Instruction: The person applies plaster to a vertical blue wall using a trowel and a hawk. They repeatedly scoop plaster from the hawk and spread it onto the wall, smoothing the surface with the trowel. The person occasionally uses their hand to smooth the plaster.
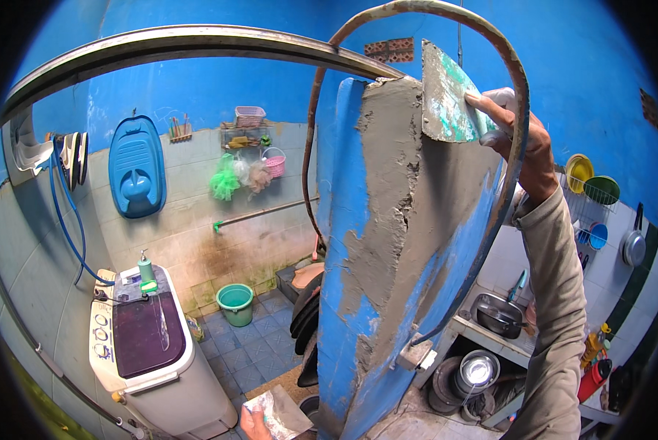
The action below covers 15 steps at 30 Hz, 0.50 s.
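Up high, my right hand [523, 136] grips a flat rectangular plastering scraper [444, 99], smeared grey with green patches. The scraper stands upright against the top of a blue wall end [384, 220] coated with wet grey mortar. Rough, ragged mortar runs down the corner, and smoother grey covers the right face. At the bottom edge, my left hand [254, 423] holds a second flat plate [288, 416] with whitish-grey smears; only part of this hand shows. A thick brown hose [518, 81] arches over the wall end and passes beside my right wrist.
A metal rail [197, 40] meets the wall top. At left are a twin-tub washing machine [156, 330] and a green bucket [235, 304]. Dark pans [307, 323] hang beside the wall. At right are a sink [497, 314], pots [477, 372] and a switch box [415, 357].
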Tool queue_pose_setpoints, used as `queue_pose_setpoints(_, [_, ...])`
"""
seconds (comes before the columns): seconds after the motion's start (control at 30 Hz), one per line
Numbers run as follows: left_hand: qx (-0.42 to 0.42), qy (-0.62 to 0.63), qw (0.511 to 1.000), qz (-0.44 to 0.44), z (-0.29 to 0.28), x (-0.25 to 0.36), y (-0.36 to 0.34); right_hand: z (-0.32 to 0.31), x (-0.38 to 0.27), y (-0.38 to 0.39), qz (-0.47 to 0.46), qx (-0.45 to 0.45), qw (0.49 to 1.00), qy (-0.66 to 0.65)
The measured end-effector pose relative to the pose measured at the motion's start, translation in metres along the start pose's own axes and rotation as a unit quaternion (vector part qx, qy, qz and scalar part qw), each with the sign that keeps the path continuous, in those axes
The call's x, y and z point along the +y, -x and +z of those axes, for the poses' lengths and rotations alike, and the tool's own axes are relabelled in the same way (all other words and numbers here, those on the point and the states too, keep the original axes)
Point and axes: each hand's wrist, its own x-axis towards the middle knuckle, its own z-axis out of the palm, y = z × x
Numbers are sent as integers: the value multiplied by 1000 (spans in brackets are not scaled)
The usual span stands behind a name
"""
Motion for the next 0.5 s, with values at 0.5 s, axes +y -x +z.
queue_pose_setpoints(0.5, [13, -17, 1000, -4, 1, 1, -3, -11, -2, 10, 55, 101, 990, 78])
